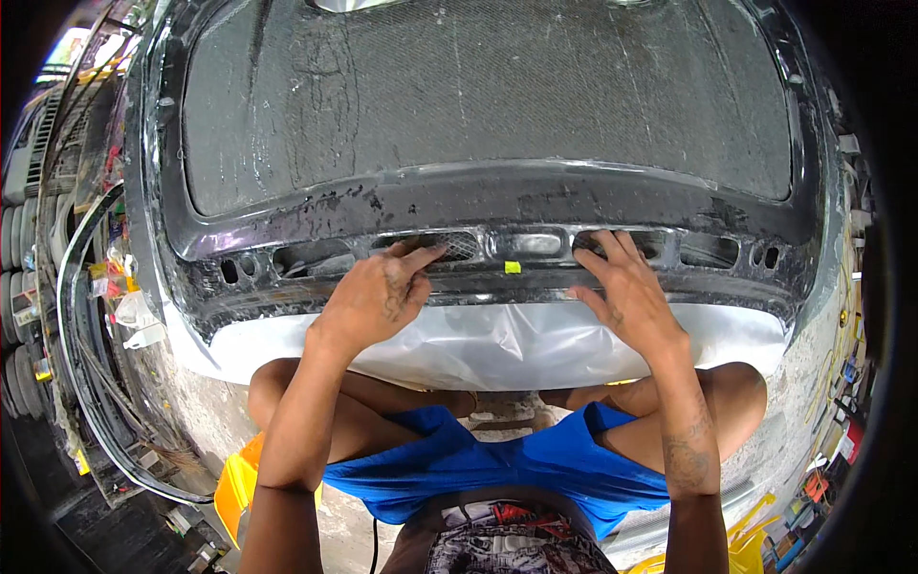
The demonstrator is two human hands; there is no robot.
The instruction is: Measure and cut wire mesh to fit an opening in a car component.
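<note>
A large black car hood panel (497, 105) lies in front of me, its broad middle covered in dark woven-looking material. Along the near edge runs a row of oval openings. My left hand (375, 295) has its fingertips curled into an opening left of centre, where a mesh (462, 247) shows, with the thumb against the near lip. The fingers of my right hand (626, 292) hook into the opening right of centre, thumb on the lip. Those fingertips are partly hidden inside. Between the hands a small yellow-green tag (513, 268) sits on the edge.
Crumpled silvery sheeting (497, 340) spreads under the panel's near edge, in front of my knees. Curved black trim (69, 287) stands at the left, beside stacked grey parts (21, 306). A yellow plastic object (237, 488) is by my left arm; assorted items line the right side.
</note>
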